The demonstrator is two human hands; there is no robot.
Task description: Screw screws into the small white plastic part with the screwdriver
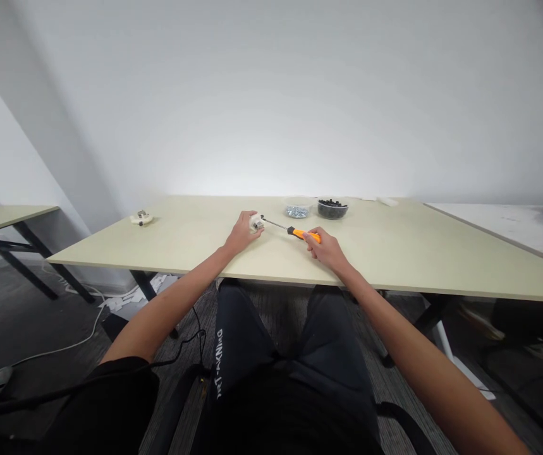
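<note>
My left hand (243, 232) is closed around a small white plastic part with metal pieces (256, 222), held just above the table; its exact kind is not clear. In my right hand (324, 246) is a screwdriver (297, 232) with an orange and black handle, fingers wrapped round the grip. Its shaft points left, and the tip meets a small black piece (262, 217) at the white part's upper right side. My left fingers hide much of the white part.
Behind the hands stand a clear bowl of small silvery screws (297, 208) and a clear bowl of black pieces (332, 208). Another white part (141, 218) lies at the left of the pale table (394, 253). A white object (387, 201) lies near the wall.
</note>
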